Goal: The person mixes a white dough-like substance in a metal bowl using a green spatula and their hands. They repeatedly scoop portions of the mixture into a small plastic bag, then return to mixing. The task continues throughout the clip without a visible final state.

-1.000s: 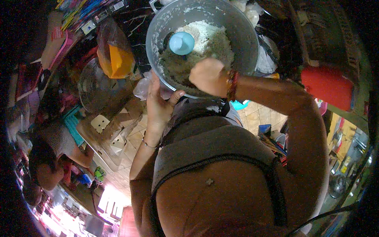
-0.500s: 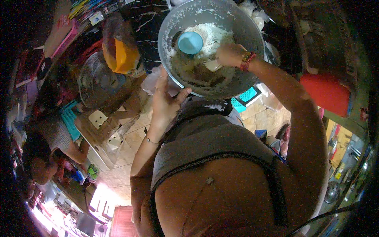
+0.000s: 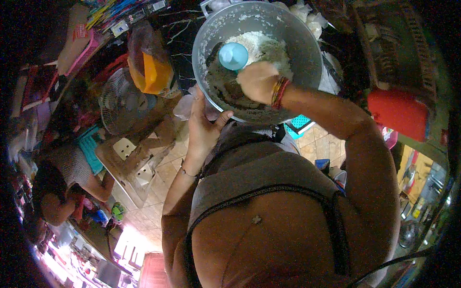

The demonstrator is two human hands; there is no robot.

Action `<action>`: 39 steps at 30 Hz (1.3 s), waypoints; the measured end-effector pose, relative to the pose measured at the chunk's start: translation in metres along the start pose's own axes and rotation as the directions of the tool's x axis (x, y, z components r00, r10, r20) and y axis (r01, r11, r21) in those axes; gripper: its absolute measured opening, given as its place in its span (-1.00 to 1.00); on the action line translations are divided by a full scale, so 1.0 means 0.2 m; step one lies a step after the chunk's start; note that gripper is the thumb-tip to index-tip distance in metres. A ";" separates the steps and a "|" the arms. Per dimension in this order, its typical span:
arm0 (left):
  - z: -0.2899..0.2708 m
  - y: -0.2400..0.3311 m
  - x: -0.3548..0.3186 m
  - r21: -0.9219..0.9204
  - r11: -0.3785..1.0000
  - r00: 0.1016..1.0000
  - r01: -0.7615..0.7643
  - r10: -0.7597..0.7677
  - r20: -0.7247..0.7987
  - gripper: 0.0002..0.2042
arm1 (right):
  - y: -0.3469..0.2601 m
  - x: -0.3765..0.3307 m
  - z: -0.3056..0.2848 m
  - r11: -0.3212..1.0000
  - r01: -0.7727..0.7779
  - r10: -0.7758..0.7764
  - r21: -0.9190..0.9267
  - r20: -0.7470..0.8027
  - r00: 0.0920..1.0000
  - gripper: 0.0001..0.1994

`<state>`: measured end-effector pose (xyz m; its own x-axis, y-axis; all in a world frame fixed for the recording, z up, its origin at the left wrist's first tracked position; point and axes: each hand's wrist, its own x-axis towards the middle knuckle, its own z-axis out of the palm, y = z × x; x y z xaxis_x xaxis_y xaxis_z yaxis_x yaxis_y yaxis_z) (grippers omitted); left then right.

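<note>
A large grey metal pot (image 3: 305,62) stands before me, white crumbly stuff (image 3: 261,45) heaped at its far side and smeared over its walls. Brownish, damp residue covers the nearer bottom. My left hand (image 3: 204,127) grips the pot's near-left rim, thumb over the edge and fingers outside. Inside the pot, my right hand (image 3: 259,84) is curled and slightly blurred; the pale flat scraper seen in it earlier is hidden beneath it now. Just beyond those fingers, a light blue round cup (image 3: 233,56) sits in the pot against the white heap.
A yellow-orange container (image 3: 152,74) and a fan (image 3: 122,98) stand left of the pot. At the right is a red board-like thing (image 3: 398,113). Another person (image 3: 77,165) is at the lower left, near a brown low table (image 3: 113,161). Plastic bags (image 3: 307,19) lie behind the pot.
My right hand has swept left and slightly nearer inside the pot, toward the blue cup, and the pale scraper has passed out of sight. My left hand keeps its hold on the rim.
</note>
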<state>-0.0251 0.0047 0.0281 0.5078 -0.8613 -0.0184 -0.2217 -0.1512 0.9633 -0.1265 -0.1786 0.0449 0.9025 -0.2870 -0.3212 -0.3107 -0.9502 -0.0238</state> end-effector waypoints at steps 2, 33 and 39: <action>0.00 -0.01 0.00 -0.012 1.000 1.000 0.002 -0.002 -0.013 -0.18 | 0.15 0.04 0.09 0.999 0.036 -0.039 0.022 0.118 0.992 -0.76; -0.01 0.07 0.03 0.095 0.982 0.987 -0.162 0.160 0.026 -0.14 | 0.18 -0.10 -0.07 0.999 -0.002 -0.004 -0.048 -0.126 0.992 -0.84; 0.00 0.06 0.03 0.030 0.993 0.993 -0.117 0.117 0.012 -0.16 | -0.07 -0.08 -0.05 0.987 0.156 -0.161 -0.044 -0.162 0.974 -0.85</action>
<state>-0.0250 -0.0023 0.0402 0.4688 -0.8786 0.0912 -0.3043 -0.0637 0.9504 -0.1334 -0.1622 0.0602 0.9770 -0.1459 -0.1556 -0.1526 -0.9878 -0.0322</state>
